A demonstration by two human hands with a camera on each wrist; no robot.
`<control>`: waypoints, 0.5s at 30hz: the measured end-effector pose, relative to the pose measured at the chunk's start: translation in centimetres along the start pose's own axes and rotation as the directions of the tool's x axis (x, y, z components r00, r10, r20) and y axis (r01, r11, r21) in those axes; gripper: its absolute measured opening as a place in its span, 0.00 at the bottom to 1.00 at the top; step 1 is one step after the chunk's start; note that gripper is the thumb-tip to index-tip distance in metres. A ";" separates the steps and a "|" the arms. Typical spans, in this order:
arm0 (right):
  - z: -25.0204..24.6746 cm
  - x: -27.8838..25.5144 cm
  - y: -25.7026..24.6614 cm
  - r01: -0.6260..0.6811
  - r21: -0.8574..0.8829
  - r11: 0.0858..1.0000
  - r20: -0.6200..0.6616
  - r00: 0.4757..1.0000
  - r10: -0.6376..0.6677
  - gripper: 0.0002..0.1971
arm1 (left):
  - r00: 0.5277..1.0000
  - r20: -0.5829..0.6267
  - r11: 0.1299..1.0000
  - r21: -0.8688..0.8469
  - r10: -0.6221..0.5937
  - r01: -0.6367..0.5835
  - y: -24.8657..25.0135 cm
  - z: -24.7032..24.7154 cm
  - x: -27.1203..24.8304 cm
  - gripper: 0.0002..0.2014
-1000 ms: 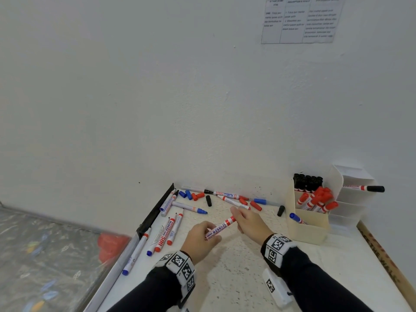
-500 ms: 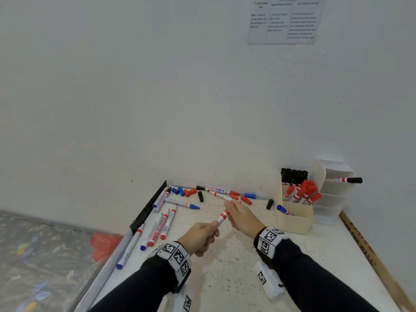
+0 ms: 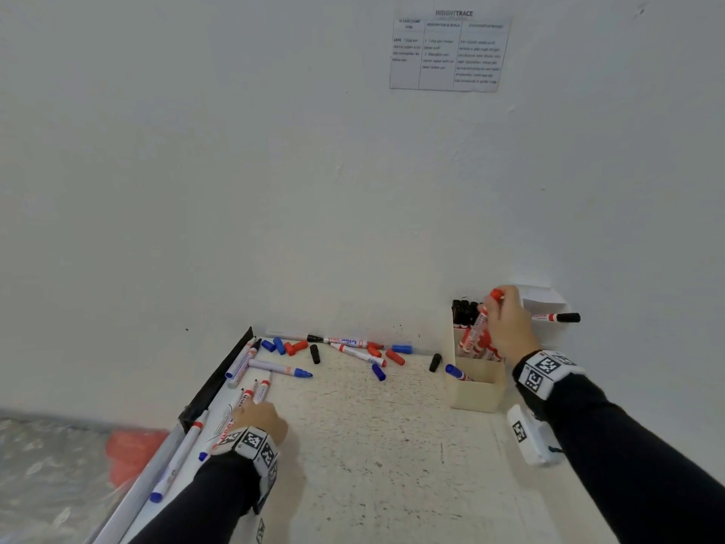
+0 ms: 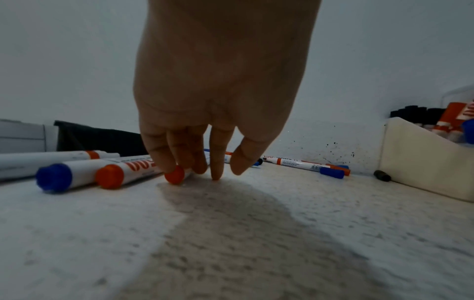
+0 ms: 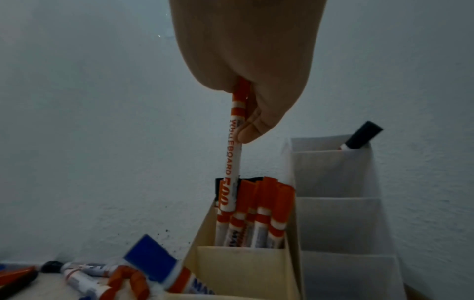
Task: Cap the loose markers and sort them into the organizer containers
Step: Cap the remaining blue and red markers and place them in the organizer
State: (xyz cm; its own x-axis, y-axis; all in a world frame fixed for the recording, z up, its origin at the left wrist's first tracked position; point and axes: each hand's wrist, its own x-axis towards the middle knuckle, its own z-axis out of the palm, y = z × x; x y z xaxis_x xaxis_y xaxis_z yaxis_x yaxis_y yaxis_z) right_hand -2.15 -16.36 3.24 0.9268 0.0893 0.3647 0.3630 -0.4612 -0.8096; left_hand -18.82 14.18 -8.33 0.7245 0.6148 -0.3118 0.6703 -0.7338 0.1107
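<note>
My right hand [image 3: 506, 327] pinches a capped red marker [image 3: 479, 327] upright, its lower end among several red markers in the middle compartment of the cream organizer [image 3: 476, 394]. The right wrist view shows the fingers [image 5: 246, 130] on that marker [image 5: 234, 162] above the organizer [image 5: 238, 270]. Black markers fill the back compartment; a blue-capped one [image 3: 457, 373] leans in the front. My left hand [image 3: 259, 418] is down on the table at the left, fingertips [image 4: 177, 162] touching a red-ended marker [image 4: 175, 174], thumb apart. Loose markers and caps [image 3: 300, 346] lie along the wall.
A white tiered organizer [image 3: 545, 304] stands right of the cream one, with a black-capped marker [image 3: 557, 318] sticking out. A black strip [image 3: 219, 378] edges the table's left side. A white tagged device [image 3: 529, 437] lies under my right forearm. A red object [image 3: 133, 453] sits on the floor.
The hands have separated. My right hand carried the red marker right and up to the cream organizer. My left hand let go and dropped to the markers at the left.
</note>
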 end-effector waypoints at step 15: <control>2.7 1.4 4.4 0.023 -0.341 0.940 0.001 1.000 -0.025 0.08 | 0.992 -0.109 0.966 -0.257 -0.060 0.030 -1.0 -0.4 1.2 0.24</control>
State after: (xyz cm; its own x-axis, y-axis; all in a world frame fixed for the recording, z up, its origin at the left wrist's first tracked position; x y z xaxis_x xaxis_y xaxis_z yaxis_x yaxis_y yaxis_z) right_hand 0.98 -15.86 -1.03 0.9177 0.1016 0.3840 0.3302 -0.7324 -0.5955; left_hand -18.58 15.76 -8.38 0.6963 0.6854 -0.2131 0.7106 -0.6161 0.3398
